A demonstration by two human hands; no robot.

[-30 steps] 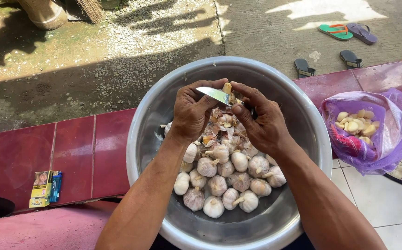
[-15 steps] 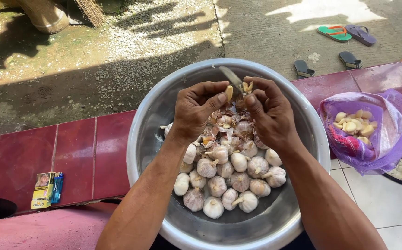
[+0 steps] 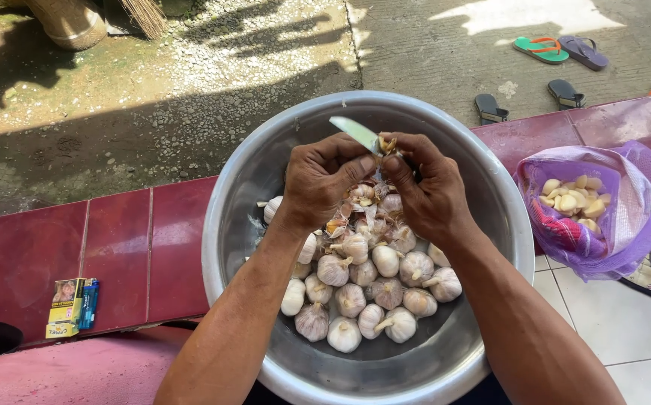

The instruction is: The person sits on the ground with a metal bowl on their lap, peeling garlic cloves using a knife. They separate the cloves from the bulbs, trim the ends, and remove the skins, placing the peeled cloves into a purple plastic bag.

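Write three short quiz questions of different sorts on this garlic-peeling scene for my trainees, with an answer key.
1. True or false: the garlic bulbs lie in a metal basin.
2. Multiple choice: the peeled cloves sit in A) a purple bag, B) a wooden box, C) a glass jar.
3. Fill in: both hands meet above the basin; the left hand and right hand work a small clove beside the ____ blade.

Key: 1 true; 2 A, the purple bag; 3 knife.

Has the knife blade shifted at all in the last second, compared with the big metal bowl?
Yes. The knife blade now points up-left toward the metal bowl's far rim, nearer the far rim than before.
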